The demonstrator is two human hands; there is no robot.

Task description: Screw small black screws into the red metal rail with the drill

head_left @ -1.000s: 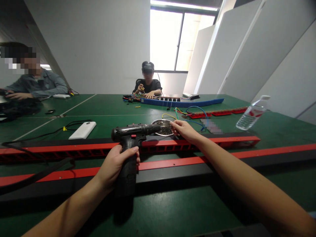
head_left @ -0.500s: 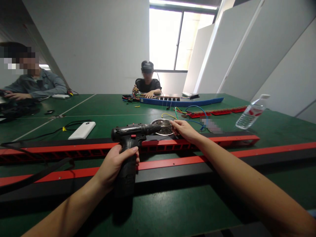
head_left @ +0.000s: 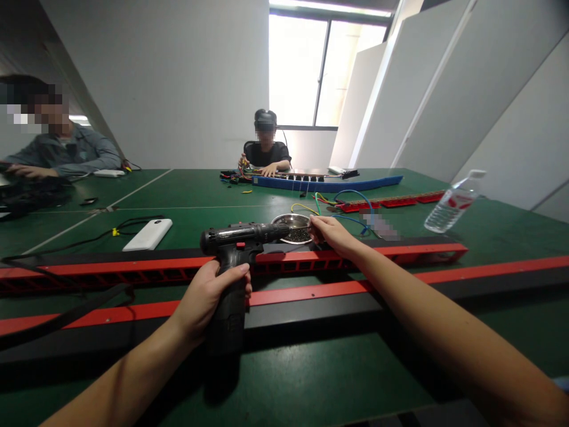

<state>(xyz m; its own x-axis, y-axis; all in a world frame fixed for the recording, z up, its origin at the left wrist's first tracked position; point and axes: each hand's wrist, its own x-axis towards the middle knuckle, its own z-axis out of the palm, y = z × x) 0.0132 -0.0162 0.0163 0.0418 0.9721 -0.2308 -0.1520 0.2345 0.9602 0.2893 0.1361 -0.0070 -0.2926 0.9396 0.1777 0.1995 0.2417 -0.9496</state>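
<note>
My left hand (head_left: 208, 296) is wrapped round the grip of a black cordless screwdriver (head_left: 235, 249), held upright with its bit pointing right. My right hand (head_left: 333, 234) reaches forward to the tip of the bit, fingers pinched there, right at the rim of a small metal dish (head_left: 291, 220) holding dark screws. What the fingers pinch is too small to make out. Below both hands lie two long red and black strips (head_left: 400, 252) across the green table (head_left: 200, 196).
A white power bank (head_left: 148, 233) with a black cable lies at the left. A plastic water bottle (head_left: 451, 204) stands at the right. Coloured wires (head_left: 342, 198) and red and blue strips lie farther back. Two other people sit at the far and left sides.
Almost nothing has moved. My right hand has shifted very slightly at the bit's tip; the left hand holds the screwdriver as before.
</note>
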